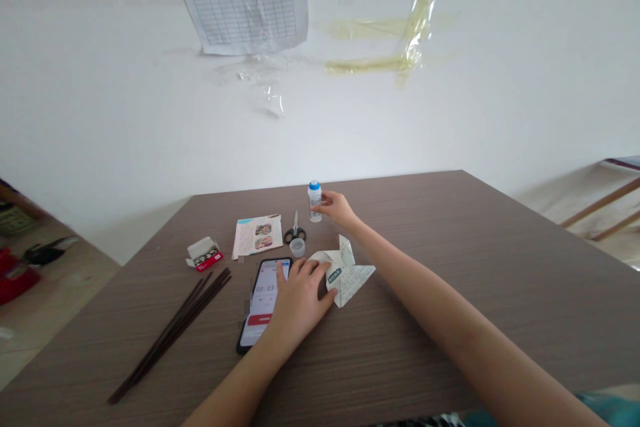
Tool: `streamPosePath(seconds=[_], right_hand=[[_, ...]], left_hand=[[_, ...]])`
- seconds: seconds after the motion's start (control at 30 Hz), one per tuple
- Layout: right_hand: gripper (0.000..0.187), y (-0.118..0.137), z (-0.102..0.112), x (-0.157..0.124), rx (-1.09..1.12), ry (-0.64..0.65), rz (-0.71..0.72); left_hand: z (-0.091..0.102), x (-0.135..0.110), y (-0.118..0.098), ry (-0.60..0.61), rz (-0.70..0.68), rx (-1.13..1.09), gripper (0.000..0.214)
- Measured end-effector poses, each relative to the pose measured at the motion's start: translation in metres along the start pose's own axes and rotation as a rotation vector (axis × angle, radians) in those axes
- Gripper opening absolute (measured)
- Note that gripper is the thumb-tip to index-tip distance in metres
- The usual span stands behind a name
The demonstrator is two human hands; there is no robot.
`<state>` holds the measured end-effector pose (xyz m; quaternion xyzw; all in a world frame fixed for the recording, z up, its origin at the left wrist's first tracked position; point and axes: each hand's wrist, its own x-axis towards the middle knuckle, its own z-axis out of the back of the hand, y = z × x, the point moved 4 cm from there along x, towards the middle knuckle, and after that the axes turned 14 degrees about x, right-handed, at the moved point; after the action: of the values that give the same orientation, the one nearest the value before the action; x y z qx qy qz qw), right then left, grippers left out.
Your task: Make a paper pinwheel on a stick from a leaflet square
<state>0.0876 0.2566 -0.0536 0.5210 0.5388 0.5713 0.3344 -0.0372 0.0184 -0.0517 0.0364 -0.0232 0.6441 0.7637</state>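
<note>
As the view runs from the left, a red plastic object (13, 277) is lying on the beige floor (60, 300) beyond the edge of the brown wood-grain surface (450, 260), and a bundle of long dark-brown sticks (170, 333) is slanting across the surface's near left side. Further right, a small open red-and-white box (204, 253) and a cream printed leaflet with photographs (257, 235) are sitting toward the far edge, above a black smartphone showing a timer (257, 303). The left hand (300, 297) is resting spread and nearly flat across the phone's right side, pinching nothing, while its fingertips (327, 293) are pressing on a folded cream paper with printed markings (347, 277), which is lying just right of that hand. Black-handled scissors (295, 233) and a small clear plastic cup (297, 247) are sitting just above the left hand. The right hand (340, 209) is reaching out with its fingers curled against an upright white plastic bottle with a blue cap (315, 203), though whether they are gripping it I cannot tell. The step in hand seems to be steadying the paper while taking up the bottle, and the next move appears to call for clearing the scissors and cup. Open room is stretching widely across the surface to the right, whereas the far edge is lying fairly close behind the bottle.
</note>
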Motion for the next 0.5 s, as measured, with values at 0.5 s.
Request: streamPosePath(seconds=[0.5], right_hand=[[0.085,0.028,0.07,-0.09,0.163,0.042,0.047]], left_hand=[[0.01,-0.001,-0.005,0.08,0.009,0.002,0.057]])
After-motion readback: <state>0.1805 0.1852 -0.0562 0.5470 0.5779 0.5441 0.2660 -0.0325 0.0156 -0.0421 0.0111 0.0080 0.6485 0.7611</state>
